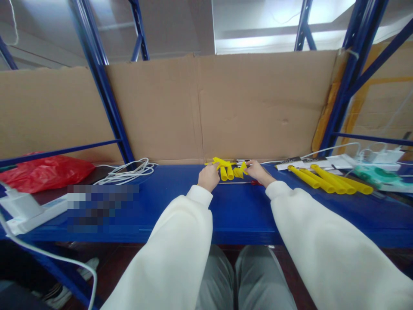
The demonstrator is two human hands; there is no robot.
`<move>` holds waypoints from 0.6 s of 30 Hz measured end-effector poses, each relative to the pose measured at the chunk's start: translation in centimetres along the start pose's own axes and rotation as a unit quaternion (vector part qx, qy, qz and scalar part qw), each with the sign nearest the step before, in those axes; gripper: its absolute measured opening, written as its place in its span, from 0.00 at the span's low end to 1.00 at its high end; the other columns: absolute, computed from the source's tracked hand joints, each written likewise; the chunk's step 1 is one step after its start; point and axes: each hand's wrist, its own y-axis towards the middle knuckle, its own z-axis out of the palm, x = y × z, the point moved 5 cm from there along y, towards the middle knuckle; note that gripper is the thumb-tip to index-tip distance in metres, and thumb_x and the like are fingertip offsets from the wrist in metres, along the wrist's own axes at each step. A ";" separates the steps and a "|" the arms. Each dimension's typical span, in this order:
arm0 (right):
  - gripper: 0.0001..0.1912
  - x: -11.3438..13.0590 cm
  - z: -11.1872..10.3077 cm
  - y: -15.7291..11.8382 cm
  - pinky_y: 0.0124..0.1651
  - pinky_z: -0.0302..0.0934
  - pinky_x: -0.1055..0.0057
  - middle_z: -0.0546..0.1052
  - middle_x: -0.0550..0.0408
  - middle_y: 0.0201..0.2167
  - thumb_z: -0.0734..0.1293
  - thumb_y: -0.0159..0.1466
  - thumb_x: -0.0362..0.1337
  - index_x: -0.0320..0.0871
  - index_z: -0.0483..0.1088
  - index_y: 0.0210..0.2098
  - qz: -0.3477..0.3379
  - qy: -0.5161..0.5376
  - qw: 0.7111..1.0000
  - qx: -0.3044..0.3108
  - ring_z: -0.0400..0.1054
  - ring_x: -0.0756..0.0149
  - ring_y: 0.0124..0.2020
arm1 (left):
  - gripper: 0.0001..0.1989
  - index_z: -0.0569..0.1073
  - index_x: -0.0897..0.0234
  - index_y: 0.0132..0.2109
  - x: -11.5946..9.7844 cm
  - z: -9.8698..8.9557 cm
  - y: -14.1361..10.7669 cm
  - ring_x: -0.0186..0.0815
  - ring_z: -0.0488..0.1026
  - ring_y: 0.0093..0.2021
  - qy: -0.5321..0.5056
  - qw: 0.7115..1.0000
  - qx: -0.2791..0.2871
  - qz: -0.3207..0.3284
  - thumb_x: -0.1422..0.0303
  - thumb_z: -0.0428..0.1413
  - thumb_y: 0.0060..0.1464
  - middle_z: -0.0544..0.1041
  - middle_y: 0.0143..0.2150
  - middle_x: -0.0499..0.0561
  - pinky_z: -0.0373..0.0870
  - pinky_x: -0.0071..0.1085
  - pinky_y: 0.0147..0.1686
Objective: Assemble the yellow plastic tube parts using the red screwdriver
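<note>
In the head view, my left hand (209, 176) is at the left end of a small cluster of yellow plastic parts, its fingertips closed on a thin yellow piece (221, 162). Two short yellow tubes (227, 173) lie just to the right of it. At the other end, my right hand (258, 171) has its fingers bent against a yellow bladed piece (240, 171); its grip is partly hidden. Below my right hand lies a red-handled tool (256, 183), with a thin shaft reaching left in front of the parts.
Several long yellow tubes (329, 181) lie right on the blue table (238, 211), near a green item (376, 175) and white strips (316, 162). On the left are a coiled white cable (129, 171), a red bag (45, 172) and a power strip (41, 215). Cardboard (258, 103) stands behind.
</note>
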 end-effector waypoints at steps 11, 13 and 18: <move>0.11 1.0 1.8 1.3 0.37 0.69 0.68 0.82 0.41 0.33 0.65 0.58 0.29 0.36 0.79 0.38 0.055 -0.141 0.985 0.080 0.78 0.52 0.38 | 0.21 0.73 0.57 0.59 0.2 0.3 0.1 0.42 0.78 0.50 -0.005 1.000 -0.007 -0.009 0.72 0.49 0.61 0.78 0.53 0.56 0.74 0.32 0.48; 0.12 1.4 1.9 1.2 0.37 0.69 0.68 0.82 0.40 0.33 0.66 0.57 0.29 0.34 0.79 0.39 0.052 -0.156 0.983 0.087 0.78 0.51 0.39 | 0.21 0.72 0.58 0.60 0.2 0.3 0.1 0.42 0.78 0.51 -0.008 1.000 -0.003 -0.013 0.72 0.49 0.61 0.78 0.54 0.57 0.74 0.32 0.48; 0.13 2.4 1.6 0.3 0.38 0.68 0.70 0.82 0.37 0.36 0.66 0.57 0.28 0.31 0.79 0.39 0.031 -0.181 0.977 0.105 0.78 0.51 0.39 | 0.22 0.72 0.58 0.60 0.1 0.2 0.0 0.42 0.77 0.52 -0.020 1.000 0.006 -0.009 0.74 0.49 0.60 0.77 0.56 0.58 0.73 0.34 0.49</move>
